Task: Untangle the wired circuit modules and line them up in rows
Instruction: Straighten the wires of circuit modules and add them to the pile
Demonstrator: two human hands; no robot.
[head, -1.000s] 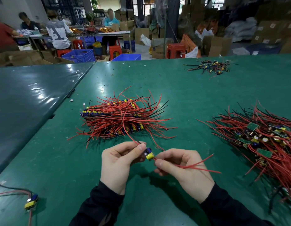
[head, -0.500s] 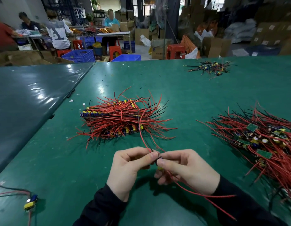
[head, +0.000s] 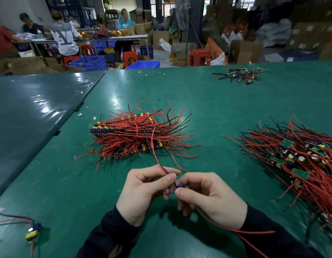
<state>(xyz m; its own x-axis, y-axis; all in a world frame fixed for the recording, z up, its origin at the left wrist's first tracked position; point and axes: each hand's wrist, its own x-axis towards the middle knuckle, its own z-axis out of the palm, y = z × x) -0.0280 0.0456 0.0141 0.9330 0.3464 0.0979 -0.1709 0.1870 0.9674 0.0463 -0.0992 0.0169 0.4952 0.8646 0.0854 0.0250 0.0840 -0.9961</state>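
Note:
A small circuit module (head: 180,185) with a blue capacitor sits between my two hands above the green table (head: 226,101). My left hand (head: 142,194) pinches its red wires near the module between thumb and fingers; one red wire (head: 156,155) rises toward the pile ahead. My right hand (head: 210,200) pinches the module, and more red wires trail under that wrist to the right. Ahead lies the lined-up stack of modules (head: 135,135) with red and black wires. A tangled heap of modules (head: 303,157) lies at the right.
A single loose module (head: 34,231) with wires lies at the near left. A small cluster of black-wired parts (head: 239,75) sits far back right. A darker table (head: 31,112) adjoins on the left. People work at benches beyond, among blue crates and red stools.
The module was turned between my hands. Its wires, which stuck out to the right a second ago, now trail under my right wrist, and one wire stands up toward the stack.

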